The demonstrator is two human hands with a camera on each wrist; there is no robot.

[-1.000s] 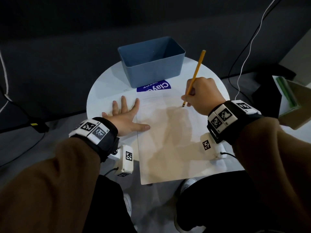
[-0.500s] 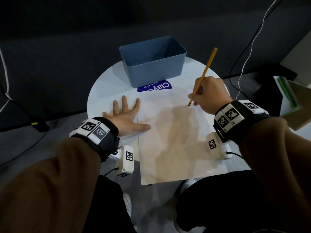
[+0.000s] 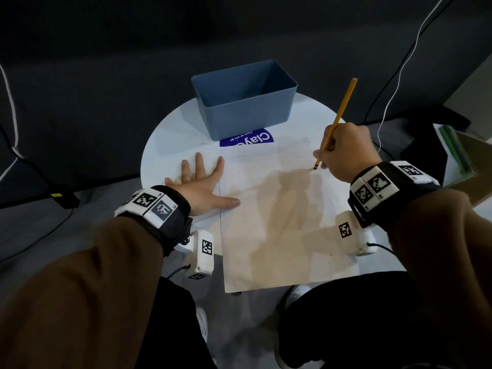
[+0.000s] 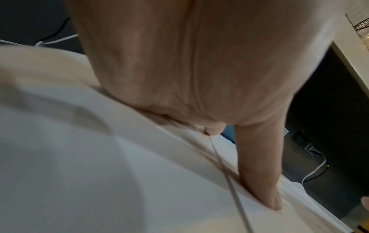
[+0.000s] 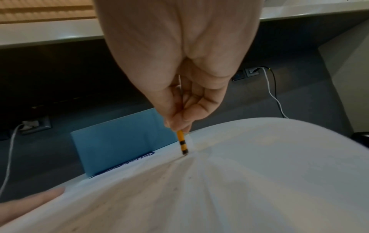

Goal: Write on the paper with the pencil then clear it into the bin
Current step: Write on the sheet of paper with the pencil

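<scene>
Right hand (image 3: 346, 151), grip clamped on the pencil (image 3: 336, 123), has swept rightward across the paper (image 3: 279, 222); left hand (image 3: 198, 186) stays flat, fingers apart, pinning it. Writing continues.

A round white table (image 3: 170, 145) carries a blue bin (image 3: 247, 113) at its far side, a blue printed label (image 3: 249, 138) just in front of the bin, 1 sheet of paper (image 3: 279, 225) overhanging its near edge, and a flat left hand (image 3: 198, 185).
</scene>
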